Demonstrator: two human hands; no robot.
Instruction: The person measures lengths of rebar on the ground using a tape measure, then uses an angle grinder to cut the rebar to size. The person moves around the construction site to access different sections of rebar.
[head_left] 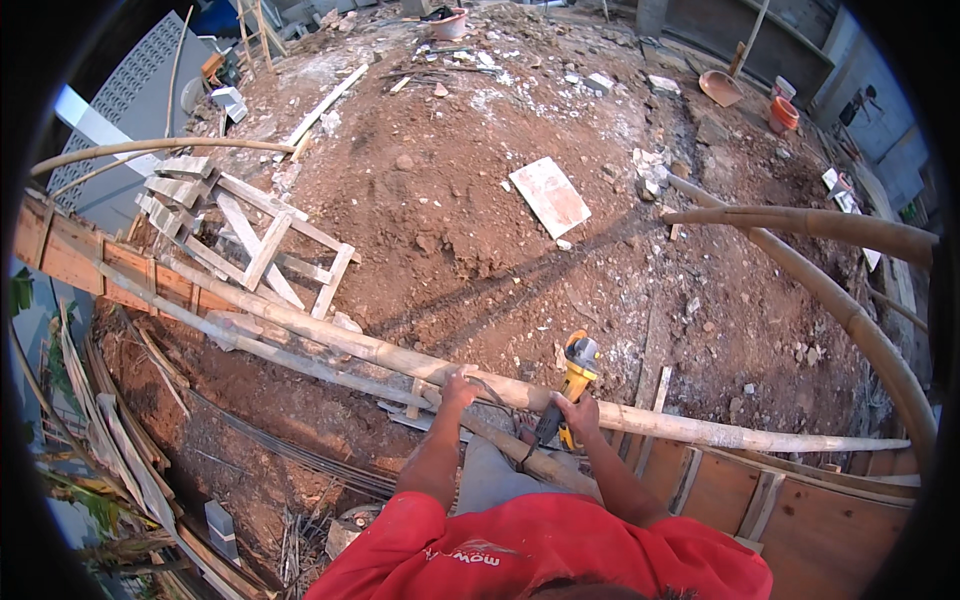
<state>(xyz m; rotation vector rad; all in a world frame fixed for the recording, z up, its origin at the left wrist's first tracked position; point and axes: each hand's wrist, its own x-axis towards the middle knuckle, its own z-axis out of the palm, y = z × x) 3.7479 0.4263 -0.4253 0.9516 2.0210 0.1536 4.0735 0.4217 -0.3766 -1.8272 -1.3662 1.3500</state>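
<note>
My right hand (577,412) grips a yellow and black angle grinder (577,378) by its body. The grinder's head points away from me, just past a long bamboo pole (370,347) that runs across in front of me. My left hand (461,389) is closed over the same pole, to the left of the grinder; its fingertips are partly hidden. A dark power cord (490,391) loops between my hands near the pole. A second bamboo pole (530,458) crosses close to my legs.
Wooden formwork boards (800,500) stand at the lower right. Curved bamboo poles (850,318) arch at the right. A wooden sawhorse-like frame (270,240) stands at the left, a pale slab (550,197) on the rubble-strewn soil. Steel rods (300,452) lie in the trench at lower left.
</note>
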